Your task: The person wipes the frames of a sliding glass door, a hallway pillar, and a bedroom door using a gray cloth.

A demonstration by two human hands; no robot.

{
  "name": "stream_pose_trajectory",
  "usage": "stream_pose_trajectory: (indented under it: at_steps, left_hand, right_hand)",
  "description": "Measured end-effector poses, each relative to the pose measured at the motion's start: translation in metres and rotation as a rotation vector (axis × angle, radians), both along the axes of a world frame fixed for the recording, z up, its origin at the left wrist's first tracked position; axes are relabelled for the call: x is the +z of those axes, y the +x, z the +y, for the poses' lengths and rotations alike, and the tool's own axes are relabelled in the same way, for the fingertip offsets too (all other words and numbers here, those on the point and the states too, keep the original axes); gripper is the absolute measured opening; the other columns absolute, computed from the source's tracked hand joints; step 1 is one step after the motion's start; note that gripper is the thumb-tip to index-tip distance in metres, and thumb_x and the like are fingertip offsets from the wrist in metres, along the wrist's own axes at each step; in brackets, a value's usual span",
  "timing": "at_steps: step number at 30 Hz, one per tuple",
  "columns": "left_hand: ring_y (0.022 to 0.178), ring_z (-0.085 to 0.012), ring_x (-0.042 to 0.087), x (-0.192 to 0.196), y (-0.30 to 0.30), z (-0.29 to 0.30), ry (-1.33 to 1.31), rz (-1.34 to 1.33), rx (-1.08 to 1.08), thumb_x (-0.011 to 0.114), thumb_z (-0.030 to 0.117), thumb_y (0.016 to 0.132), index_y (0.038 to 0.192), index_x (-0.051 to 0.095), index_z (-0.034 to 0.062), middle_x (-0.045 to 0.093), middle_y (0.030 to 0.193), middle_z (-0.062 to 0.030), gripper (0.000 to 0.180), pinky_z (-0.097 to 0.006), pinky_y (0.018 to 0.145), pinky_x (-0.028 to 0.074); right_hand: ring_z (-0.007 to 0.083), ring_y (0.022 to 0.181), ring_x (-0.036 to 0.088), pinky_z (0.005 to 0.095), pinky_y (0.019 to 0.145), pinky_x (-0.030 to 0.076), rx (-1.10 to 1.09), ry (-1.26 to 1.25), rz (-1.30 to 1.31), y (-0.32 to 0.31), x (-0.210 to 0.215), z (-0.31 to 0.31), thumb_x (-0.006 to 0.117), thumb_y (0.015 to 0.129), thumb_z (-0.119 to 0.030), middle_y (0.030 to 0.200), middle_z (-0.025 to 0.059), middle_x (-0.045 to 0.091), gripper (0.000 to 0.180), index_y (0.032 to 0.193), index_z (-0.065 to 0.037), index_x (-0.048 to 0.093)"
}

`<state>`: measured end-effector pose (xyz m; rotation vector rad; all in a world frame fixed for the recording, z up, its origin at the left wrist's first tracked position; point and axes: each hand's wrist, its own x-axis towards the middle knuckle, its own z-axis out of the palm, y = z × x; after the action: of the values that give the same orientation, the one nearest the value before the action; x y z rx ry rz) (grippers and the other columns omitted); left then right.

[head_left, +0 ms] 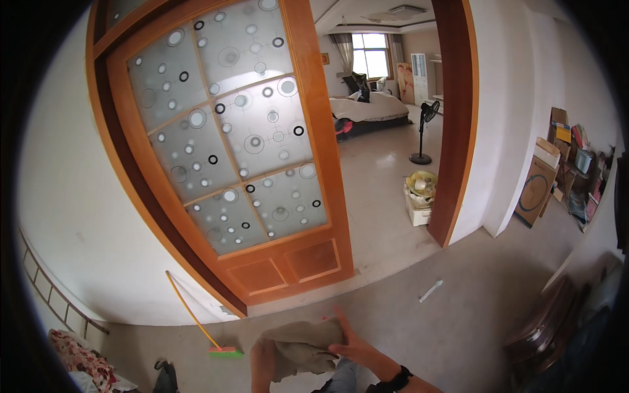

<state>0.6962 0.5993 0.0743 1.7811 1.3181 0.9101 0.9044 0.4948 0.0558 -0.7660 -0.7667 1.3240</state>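
Note:
A crumpled grey-brown cloth (303,347) is stretched between my two hands, low in the view and above the floor. My left hand (264,359) grips its left end, the fingers partly hidden by the fabric. At the right end, my right hand (357,346) has its thumb over the cloth and the other fingers behind it, one finger pointing up. A dark band circles my right wrist. Part of my leg shows below the cloth.
Ahead stands an orange wooden door (278,265) with patterned glass, beside an open doorway. A broom (193,313) leans against the left wall. Inside the doorway sits a white bin (419,211), with a standing fan (421,141) beyond. Cardboard (536,190) leans at right.

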Motion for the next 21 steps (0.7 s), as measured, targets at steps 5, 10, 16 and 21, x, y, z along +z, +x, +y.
stream_pose_trajectory:
  at_steps: [5,10,16,21]
  left_hand:
    - [0.082,-0.0179,0.061,-0.029,0.08,0.106,-0.062,0.067,-0.135,0.055,0.025,0.089,0.102,0.061,-0.0039,0.067,0.086,-0.0138,0.032,-0.035,0.073,0.047]
    - [0.073,-0.0166,0.061,-0.031,0.194,0.212,-0.166,0.038,-0.595,0.073,0.028,0.074,0.104,0.061,0.0,0.066,0.084,-0.0103,0.043,-0.035,0.068,0.049]
    - [0.082,-0.024,0.063,0.028,0.342,0.271,0.053,0.169,-1.13,0.066,0.017,0.078,0.107,0.061,0.0037,0.065,0.094,-0.015,0.032,-0.031,0.073,0.049]
    - [0.08,-0.0274,0.062,0.016,0.403,0.327,0.119,0.219,-1.263,0.063,0.008,0.073,0.106,0.064,0.0063,0.064,0.088,-0.0152,0.032,-0.033,0.071,0.049]
  right_hand:
    - [0.0254,0.128,0.032,0.037,0.104,0.031,-0.093,0.01,-0.672,0.095,-0.037,0.09,0.08,0.071,-0.035,0.139,0.0175,0.033,0.097,0.145,-0.011,0.021]
    - [0.0229,0.1,0.057,0.0322,0.075,0.051,-0.345,-0.421,-0.388,0.189,-0.06,0.133,0.075,0.077,-0.031,0.125,0.013,0.05,0.079,0.139,-0.008,0.032]
    - [0.015,0.101,0.055,0.0302,0.081,0.048,-0.58,-0.437,0.076,0.296,-0.085,0.154,0.075,0.078,-0.021,0.119,0.007,0.054,0.068,0.134,-0.004,0.038]
    - [0.012,0.09,0.057,0.0264,0.078,0.048,-0.629,-0.407,-0.333,0.361,-0.117,0.225,0.07,0.081,-0.013,0.1,0.0044,0.063,0.042,0.119,-0.004,0.055]
